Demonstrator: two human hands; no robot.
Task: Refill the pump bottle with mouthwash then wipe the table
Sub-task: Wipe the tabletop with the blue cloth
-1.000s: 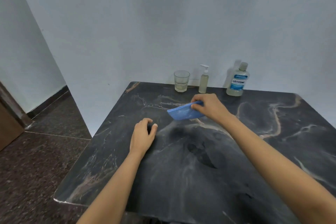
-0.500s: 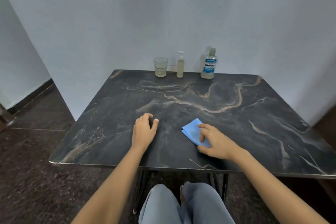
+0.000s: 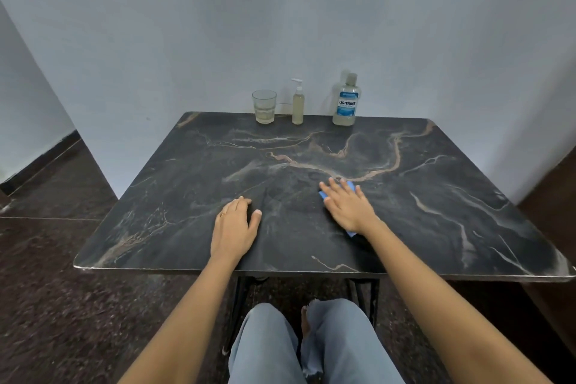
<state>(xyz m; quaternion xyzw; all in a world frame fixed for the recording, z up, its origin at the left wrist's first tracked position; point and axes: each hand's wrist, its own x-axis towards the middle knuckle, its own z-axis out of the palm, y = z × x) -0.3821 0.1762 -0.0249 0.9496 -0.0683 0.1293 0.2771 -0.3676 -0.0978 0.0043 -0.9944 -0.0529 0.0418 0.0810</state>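
Observation:
A dark marble table (image 3: 436, 196) fills the middle of the view. At its far edge, against the wall, stand a pump bottle (image 3: 297, 106) of pale liquid and a mouthwash bottle (image 3: 346, 101) with a blue label. My right hand (image 3: 347, 207) lies flat with straight fingers on a blue cloth (image 3: 351, 186), pressing it to the tabletop near the centre; only the cloth's edges show around the hand. My left hand (image 3: 235, 227) rests on the table to the left, fingers bent, holding nothing.
A clear glass (image 3: 264, 106) with a little pale liquid stands left of the pump bottle. The wall runs right behind the table's far edge. My legs in light jeans (image 3: 280, 346) are below the near edge, over a dark floor.
My right hand brought the blue cloth from the far part of the table toward the near side, then spread flat over it and slid it slightly away. The left hand stayed in place.

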